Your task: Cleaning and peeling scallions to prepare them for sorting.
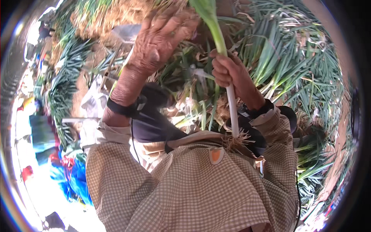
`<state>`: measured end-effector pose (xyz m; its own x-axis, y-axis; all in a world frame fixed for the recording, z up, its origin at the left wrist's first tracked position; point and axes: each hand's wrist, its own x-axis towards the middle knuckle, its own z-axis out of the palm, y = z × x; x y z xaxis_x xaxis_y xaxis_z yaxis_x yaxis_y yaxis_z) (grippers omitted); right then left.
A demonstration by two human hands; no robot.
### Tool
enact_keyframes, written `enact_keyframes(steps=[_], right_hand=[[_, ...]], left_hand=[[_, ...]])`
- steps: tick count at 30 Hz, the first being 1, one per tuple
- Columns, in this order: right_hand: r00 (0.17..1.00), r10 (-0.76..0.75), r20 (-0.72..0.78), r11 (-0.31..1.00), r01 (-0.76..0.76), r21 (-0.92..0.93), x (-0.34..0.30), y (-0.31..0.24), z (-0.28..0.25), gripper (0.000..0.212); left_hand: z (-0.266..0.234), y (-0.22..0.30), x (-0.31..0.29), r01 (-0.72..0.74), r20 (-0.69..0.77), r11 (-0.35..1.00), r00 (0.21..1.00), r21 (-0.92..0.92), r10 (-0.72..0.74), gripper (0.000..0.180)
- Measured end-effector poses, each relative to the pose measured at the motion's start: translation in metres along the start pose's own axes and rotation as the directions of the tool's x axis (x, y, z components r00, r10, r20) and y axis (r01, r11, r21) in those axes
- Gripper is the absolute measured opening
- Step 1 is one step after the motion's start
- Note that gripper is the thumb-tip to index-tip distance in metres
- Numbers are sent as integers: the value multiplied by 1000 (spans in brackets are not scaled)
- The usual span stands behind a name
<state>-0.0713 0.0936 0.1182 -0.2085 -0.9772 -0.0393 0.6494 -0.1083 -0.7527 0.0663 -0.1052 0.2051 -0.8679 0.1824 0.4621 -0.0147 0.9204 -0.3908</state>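
My right hand [228, 72] is closed round a long green onion [232, 110], held upright in front of my lap. Its green leaves rise past the top edge of the view, and its stringy roots hang down by my waist. Farther out to the left, my left hand [164, 33] stretches forward with its back showing and its fingers spread; nothing shows in it. Those fingertips lie over a heap of straw-coloured roots [119, 15], partly blurred. A flat grey piece [126, 32], whose kind I cannot make out, lies beside that hand.
Piles of green onions [274, 58] cover the ground at the right, and another row [63, 83] lies at the left. Peeled leaves and scraps [185, 100] litter the ground between my knees. Blue plastic [79, 179] lies at the lower left in bright light.
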Motion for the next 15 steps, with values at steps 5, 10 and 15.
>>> enact_keyframes(steps=[5,10,15], right_hand=[[935,224,276,923,-112,-369,20,31,31,27],[976,130,177,-98,190,-977,52,50,-48,27],[965,-236,-116,-79,-138,-987,76,38,-179,25]], left_hand=[[-10,-36,-47,-75,237,993,967,-96,96,41],[-49,-106,-149,247,552,946,768,209,-323,27],[-53,-147,-245,586,466,703,530,404,-709,21]])
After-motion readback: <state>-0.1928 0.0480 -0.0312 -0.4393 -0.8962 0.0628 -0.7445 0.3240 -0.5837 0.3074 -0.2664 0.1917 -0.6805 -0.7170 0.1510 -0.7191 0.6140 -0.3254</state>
